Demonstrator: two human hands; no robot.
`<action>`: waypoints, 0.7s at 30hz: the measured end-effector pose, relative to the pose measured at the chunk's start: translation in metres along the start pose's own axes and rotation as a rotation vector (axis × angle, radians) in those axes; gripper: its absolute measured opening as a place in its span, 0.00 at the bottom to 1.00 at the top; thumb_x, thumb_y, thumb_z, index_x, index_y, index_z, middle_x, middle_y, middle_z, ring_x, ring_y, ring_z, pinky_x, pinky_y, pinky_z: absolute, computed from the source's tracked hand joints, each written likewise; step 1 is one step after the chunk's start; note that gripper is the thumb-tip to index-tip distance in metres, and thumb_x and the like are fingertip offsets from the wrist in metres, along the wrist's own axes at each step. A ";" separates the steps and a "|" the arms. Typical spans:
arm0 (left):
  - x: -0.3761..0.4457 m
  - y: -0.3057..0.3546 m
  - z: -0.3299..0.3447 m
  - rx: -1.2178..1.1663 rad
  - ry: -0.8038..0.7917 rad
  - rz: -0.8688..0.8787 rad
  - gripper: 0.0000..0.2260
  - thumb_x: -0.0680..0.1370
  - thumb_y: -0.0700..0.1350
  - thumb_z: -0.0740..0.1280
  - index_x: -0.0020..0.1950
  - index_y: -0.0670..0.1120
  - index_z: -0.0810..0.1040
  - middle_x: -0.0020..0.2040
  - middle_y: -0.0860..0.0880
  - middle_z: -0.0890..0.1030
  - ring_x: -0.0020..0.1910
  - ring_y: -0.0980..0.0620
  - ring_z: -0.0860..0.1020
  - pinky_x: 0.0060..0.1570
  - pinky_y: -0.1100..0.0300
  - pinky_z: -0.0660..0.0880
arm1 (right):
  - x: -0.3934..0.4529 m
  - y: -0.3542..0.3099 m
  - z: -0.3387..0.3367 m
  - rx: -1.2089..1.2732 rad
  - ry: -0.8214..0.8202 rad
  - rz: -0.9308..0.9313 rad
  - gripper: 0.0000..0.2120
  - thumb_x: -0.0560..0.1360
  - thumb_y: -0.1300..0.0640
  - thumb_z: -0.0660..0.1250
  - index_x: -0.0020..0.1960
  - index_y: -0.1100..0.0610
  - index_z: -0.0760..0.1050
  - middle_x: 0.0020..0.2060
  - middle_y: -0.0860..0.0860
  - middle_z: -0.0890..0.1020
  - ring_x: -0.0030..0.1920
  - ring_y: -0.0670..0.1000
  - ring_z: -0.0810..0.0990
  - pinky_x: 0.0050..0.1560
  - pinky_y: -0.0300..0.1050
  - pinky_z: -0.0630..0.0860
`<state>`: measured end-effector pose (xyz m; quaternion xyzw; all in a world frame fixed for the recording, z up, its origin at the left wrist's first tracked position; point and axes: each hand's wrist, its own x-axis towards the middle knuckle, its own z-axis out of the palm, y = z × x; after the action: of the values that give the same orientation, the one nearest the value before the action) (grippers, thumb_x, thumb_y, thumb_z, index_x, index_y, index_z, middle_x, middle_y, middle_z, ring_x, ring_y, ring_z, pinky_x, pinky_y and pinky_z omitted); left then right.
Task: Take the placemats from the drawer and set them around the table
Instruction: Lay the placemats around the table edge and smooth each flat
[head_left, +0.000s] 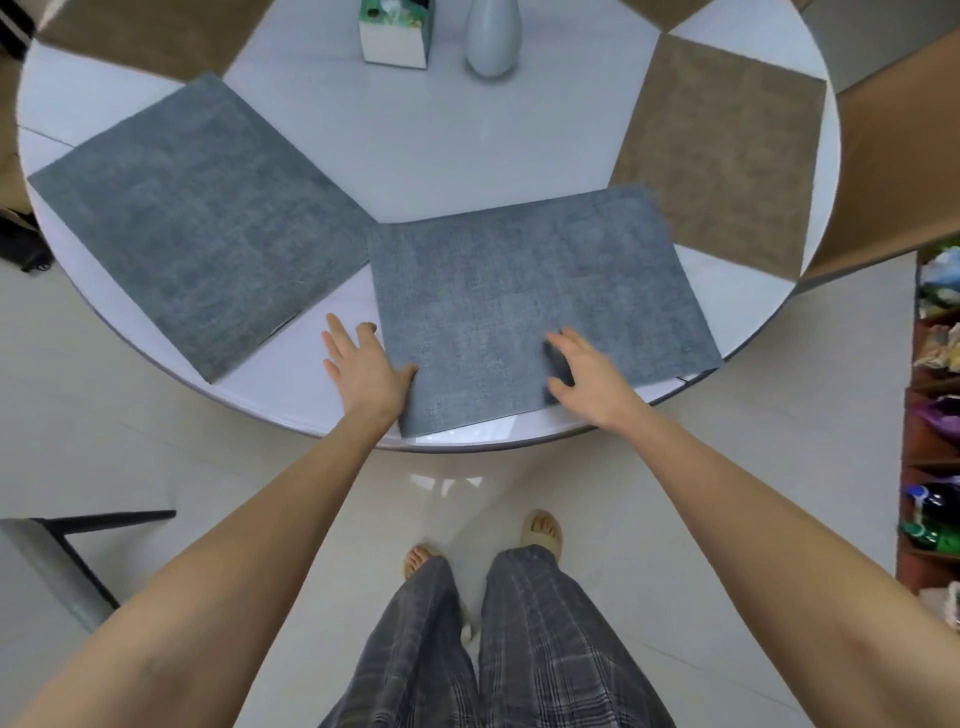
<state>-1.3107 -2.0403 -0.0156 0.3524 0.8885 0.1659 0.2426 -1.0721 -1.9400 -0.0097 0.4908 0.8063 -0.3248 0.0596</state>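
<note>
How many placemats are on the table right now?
4 fully in view: a grey mat under both hands, a grey mat to its left, a brown mat at right, a brown mat at far left. A brown corner at top right may be a fifth.

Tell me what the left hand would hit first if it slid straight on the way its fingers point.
Probably the near corner of the left grey placemat. The left hand points up and slightly left over bare table; the exact line is unclear.

I wore loose grey plaid trousers (493, 639) and tan open-toed slippers (543, 530), and my arms were bare to above the elbows.
</note>
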 end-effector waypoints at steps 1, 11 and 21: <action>-0.006 0.009 0.005 0.056 -0.009 0.067 0.31 0.74 0.49 0.72 0.72 0.42 0.63 0.78 0.38 0.44 0.77 0.38 0.45 0.74 0.42 0.48 | -0.002 0.009 -0.005 0.018 0.089 0.011 0.27 0.76 0.59 0.65 0.73 0.60 0.63 0.71 0.59 0.66 0.71 0.58 0.65 0.70 0.52 0.63; -0.055 0.155 0.110 0.288 -0.370 0.102 0.54 0.66 0.73 0.66 0.78 0.55 0.36 0.76 0.45 0.29 0.74 0.36 0.31 0.65 0.26 0.42 | 0.025 0.133 -0.106 -0.018 0.237 0.472 0.23 0.73 0.54 0.70 0.60 0.67 0.69 0.58 0.64 0.74 0.59 0.64 0.74 0.53 0.53 0.72; -0.066 0.205 0.127 0.190 -0.378 -0.254 0.61 0.61 0.69 0.74 0.75 0.60 0.30 0.74 0.48 0.24 0.74 0.36 0.31 0.64 0.23 0.50 | 0.046 0.160 -0.138 0.130 -0.023 0.515 0.17 0.69 0.61 0.73 0.54 0.66 0.74 0.57 0.61 0.79 0.58 0.61 0.77 0.51 0.48 0.75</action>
<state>-1.0871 -1.9284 -0.0042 0.2841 0.8761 -0.0192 0.3890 -0.9324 -1.7759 0.0051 0.6790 0.6315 -0.3554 0.1177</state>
